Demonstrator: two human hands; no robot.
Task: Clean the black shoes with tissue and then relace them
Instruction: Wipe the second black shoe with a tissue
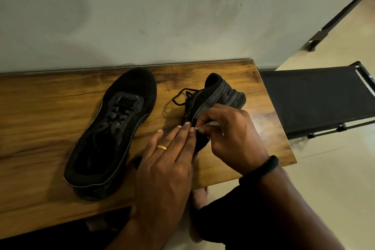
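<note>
Flat left hand steadies the tipped black mesh shoe so right hand, pinching white tissue, can wipe its side.

The wooden tabletop has a brown grain with darker streaks, and its far edge stands against a pale grey wall. The wall carries some small dark marks above the tabletop. Just beside the right end of the tabletop there is a black fabric panel stretched in a thin metal frame. To the right of the tabletop lies a cream floor. Well behind the tabletop's right end, a dark wooden piece runs diagonally along the wall
</note>
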